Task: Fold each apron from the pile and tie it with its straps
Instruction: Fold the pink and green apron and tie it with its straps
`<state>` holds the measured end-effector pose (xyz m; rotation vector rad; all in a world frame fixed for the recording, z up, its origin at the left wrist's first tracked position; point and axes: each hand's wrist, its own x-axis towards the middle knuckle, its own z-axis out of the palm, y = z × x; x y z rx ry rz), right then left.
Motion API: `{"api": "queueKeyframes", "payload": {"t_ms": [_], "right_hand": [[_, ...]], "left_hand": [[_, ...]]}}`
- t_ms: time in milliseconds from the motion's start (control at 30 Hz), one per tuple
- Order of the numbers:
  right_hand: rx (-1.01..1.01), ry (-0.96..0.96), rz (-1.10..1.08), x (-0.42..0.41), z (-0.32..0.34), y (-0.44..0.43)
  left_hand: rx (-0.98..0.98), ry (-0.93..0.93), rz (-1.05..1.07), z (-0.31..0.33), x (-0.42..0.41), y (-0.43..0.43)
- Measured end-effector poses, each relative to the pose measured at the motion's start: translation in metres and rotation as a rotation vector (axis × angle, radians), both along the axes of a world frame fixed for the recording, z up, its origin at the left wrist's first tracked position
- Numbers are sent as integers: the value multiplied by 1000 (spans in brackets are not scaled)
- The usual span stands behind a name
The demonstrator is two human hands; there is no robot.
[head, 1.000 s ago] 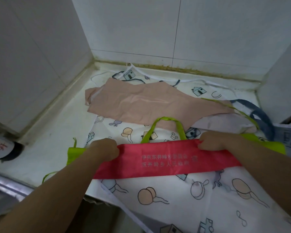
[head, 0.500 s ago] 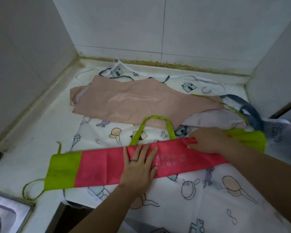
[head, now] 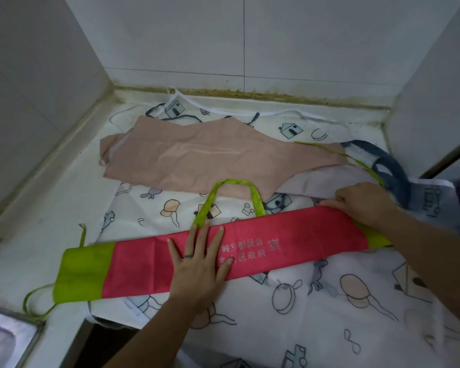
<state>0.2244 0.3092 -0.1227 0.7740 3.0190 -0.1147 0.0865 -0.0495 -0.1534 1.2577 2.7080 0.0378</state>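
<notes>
The only container-ish thing to be seen is a metal sink (head: 8,338) tucked at 7 o'clock, cut off by the edge, so what's in it can't be made out. Everything else is laid flat on the bench (head: 37,229). One red apron (head: 290,243) is folded into a long strip with lime-green ends, stretched from 8 to 3 o'clock across the middle, on top of white cartoon-print cloth (head: 329,301). Its green neck loop (head: 234,183) is poked out at 12 o'clock of the strip, and one thin green tie (head: 35,304) is trailed off the 8 o'clock end. The left hand (head: 199,264) is laid flat on the strip's middle, fingers spread straight, nothing taken into its grip. The right hand (head: 361,203) is set at the 2 o'clock end, fingers curled, the strip's far edge caught in its grip. One pink apron (head: 197,160) is spread at 12 o'clock, overlapped by the loop's top. Dark blue straps (head: 391,168) are bunched at 2 o'clock. How many printed aprons are stacked underneath can't be told.
</notes>
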Motion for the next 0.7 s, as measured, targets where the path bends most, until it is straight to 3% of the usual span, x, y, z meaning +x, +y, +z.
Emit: {"api": "queueKeyframes", "payload": {"t_ms": [100, 200, 300, 400, 467, 533, 700], "right_hand": [[72, -42, 8, -2, -5, 1], [153, 115, 70, 3, -11, -7], [226, 250, -14, 8, -9, -27], [109, 402, 114, -1, 3, -79], [31, 327, 307, -1, -5, -120], [25, 169, 364, 9, -23, -135], [29, -120, 91, 43, -28, -76]], "left_hand": [[10, 8, 0, -2, 0, 1], [-8, 20, 4, -1, 0, 1], [-2, 19, 21, -2, 1, 2], [3, 7, 30, -1, 1, 4], [4, -1, 32, 0, 1, 4], [7, 1, 30, 0, 2, 3], [18, -21, 34, 2, 1, 4]]}}
